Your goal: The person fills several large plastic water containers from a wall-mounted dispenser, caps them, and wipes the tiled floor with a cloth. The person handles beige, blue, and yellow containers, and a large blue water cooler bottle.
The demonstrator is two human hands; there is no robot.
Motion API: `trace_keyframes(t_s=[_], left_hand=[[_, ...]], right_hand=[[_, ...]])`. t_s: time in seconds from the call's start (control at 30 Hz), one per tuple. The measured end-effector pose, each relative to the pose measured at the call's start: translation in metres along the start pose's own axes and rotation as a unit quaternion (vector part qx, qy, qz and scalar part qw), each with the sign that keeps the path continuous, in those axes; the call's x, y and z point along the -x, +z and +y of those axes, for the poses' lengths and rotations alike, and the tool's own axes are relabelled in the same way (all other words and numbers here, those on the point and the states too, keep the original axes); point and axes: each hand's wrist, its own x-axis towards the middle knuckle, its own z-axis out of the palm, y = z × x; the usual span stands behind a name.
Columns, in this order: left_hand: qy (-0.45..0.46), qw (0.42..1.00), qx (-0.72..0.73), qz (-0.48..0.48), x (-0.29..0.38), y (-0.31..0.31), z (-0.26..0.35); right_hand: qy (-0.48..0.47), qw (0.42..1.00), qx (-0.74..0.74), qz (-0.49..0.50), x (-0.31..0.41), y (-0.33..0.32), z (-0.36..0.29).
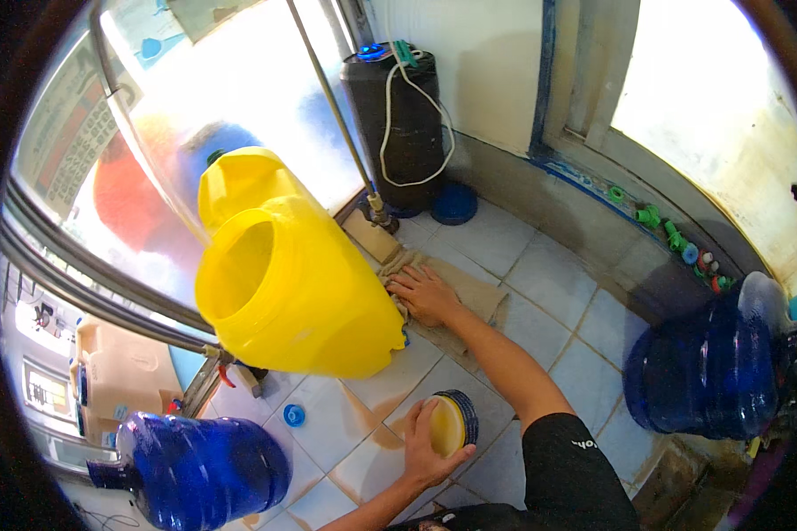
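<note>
A stack of screw lids, yellowish inside with a dark blue ribbed rim (463, 415), is gripped in my left hand (426, 446) low over the tiles. My right hand (425, 295) lies flat with fingers spread on a tan cloth (471, 285) on the floor. Left of that hand stands a large yellow plastic jerrycan (325, 292) with its wide round mouth uncovered. A small blue cap (293, 415) lies on the tiles between the jerrycan and a blue water jug.
One blue water jug (206, 468) lies at the lower left, another (704, 372) at the right. A black container (402, 126) with a white cord stands by the wall, beside a blue lid (454, 204). Green fittings (647, 216) line the ledge. A metal-framed glass panel (139, 292) borders the left.
</note>
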Motion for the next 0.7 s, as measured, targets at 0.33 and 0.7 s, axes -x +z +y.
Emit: trace_keyframes(t_s=[0.33,0.7], left_hand=[[0.116,0.98,-0.164,-0.008,-0.095,0.024,-0.032],[0.135,0.972,-0.185,0.057,-0.189,0.041,-0.014]], right_hand=[[0.293,0.942,0.053,0.158,0.118,-0.088,0.151],[0.425,0.89,-0.159,0.054,0.363,-0.121,-0.032]])
